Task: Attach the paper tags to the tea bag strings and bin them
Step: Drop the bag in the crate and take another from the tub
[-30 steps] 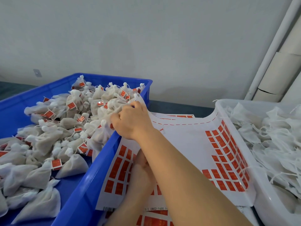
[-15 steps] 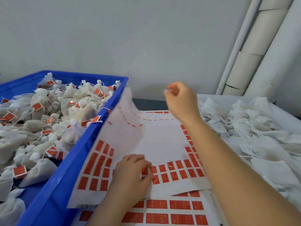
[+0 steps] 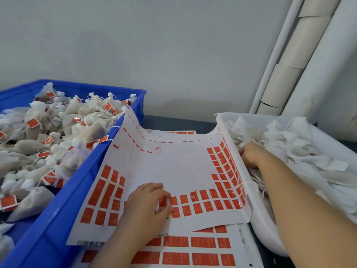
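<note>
At left, a blue bin holds tagged tea bags. Midway, your left hand rests on the tag sheet, curled fingertips pinching a red tag. Your right hand reaches among untagged tea bags in the white tub; its fingers are hidden, so its grip is unclear.

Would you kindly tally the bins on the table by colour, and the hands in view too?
Blue bin: 1
White bin: 1
Hands: 2, the left hand and the right hand
Total: 4
</note>
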The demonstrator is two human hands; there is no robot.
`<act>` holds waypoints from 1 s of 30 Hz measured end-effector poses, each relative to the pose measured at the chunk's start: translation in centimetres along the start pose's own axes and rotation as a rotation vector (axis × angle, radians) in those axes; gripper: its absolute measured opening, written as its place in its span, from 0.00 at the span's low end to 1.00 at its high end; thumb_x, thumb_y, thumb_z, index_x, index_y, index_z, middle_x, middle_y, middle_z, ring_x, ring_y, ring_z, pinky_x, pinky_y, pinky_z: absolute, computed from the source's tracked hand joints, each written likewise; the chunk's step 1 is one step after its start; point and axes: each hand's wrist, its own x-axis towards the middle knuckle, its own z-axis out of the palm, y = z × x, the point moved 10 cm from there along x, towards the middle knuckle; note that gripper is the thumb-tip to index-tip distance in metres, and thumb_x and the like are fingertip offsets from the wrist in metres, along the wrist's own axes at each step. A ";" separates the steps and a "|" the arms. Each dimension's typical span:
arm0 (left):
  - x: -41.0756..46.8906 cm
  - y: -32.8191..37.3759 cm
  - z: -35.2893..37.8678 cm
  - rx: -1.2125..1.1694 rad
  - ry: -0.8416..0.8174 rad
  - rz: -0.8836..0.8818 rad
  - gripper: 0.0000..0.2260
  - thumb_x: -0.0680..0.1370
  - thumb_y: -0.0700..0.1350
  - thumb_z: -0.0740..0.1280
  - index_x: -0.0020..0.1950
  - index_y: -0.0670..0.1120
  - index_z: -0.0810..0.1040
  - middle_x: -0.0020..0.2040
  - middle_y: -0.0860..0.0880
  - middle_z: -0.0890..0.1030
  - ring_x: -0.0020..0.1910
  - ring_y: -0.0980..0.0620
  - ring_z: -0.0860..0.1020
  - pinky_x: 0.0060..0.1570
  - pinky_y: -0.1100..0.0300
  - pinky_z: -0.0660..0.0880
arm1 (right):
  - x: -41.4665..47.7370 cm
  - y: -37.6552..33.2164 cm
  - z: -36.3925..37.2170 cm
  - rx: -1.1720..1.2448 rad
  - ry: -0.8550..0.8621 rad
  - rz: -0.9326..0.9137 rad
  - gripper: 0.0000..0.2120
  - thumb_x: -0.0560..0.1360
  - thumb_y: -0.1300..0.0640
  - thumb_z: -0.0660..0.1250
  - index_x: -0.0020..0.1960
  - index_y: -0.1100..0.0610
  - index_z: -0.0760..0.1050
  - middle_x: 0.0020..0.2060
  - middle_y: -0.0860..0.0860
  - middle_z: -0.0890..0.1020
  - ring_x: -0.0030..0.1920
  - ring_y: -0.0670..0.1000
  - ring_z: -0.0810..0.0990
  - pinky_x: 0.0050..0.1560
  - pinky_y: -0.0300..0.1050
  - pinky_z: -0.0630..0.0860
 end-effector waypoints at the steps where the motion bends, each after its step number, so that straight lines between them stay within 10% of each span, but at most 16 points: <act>1: 0.0 -0.1 0.1 0.000 -0.006 -0.005 0.17 0.76 0.58 0.63 0.64 0.62 0.70 0.70 0.64 0.64 0.70 0.61 0.60 0.70 0.57 0.58 | 0.3 0.1 -0.2 -0.002 0.033 0.008 0.08 0.75 0.58 0.67 0.51 0.61 0.78 0.46 0.57 0.81 0.42 0.54 0.78 0.50 0.46 0.75; 6: 0.0 0.0 0.2 -0.004 -0.007 0.000 0.17 0.76 0.58 0.64 0.64 0.61 0.71 0.70 0.63 0.64 0.70 0.61 0.60 0.70 0.56 0.58 | 0.9 1.6 0.0 -0.070 0.079 0.185 0.20 0.77 0.57 0.63 0.67 0.61 0.67 0.63 0.60 0.71 0.59 0.58 0.73 0.60 0.51 0.71; 12: -0.1 0.0 0.1 -0.012 -0.017 -0.004 0.16 0.76 0.58 0.64 0.64 0.61 0.71 0.70 0.63 0.64 0.70 0.61 0.60 0.71 0.56 0.58 | 0.6 0.5 -2.7 -0.010 0.285 0.074 0.08 0.74 0.57 0.67 0.49 0.62 0.77 0.43 0.57 0.79 0.42 0.56 0.78 0.44 0.46 0.75; 18: -0.1 0.1 -0.1 -0.017 -0.010 -0.016 0.15 0.76 0.58 0.63 0.62 0.61 0.72 0.69 0.63 0.65 0.69 0.61 0.60 0.71 0.56 0.60 | -0.7 0.8 -6.5 0.410 0.544 -0.027 0.11 0.71 0.59 0.59 0.31 0.58 0.66 0.27 0.52 0.69 0.28 0.52 0.67 0.31 0.42 0.63; 30: 0.0 0.4 -0.3 -0.009 -0.006 0.000 0.14 0.76 0.59 0.63 0.61 0.61 0.73 0.69 0.63 0.65 0.69 0.61 0.61 0.70 0.56 0.58 | -6.3 -3.1 -11.6 1.074 0.756 -0.297 0.11 0.78 0.49 0.59 0.41 0.53 0.70 0.34 0.42 0.71 0.35 0.40 0.70 0.35 0.32 0.66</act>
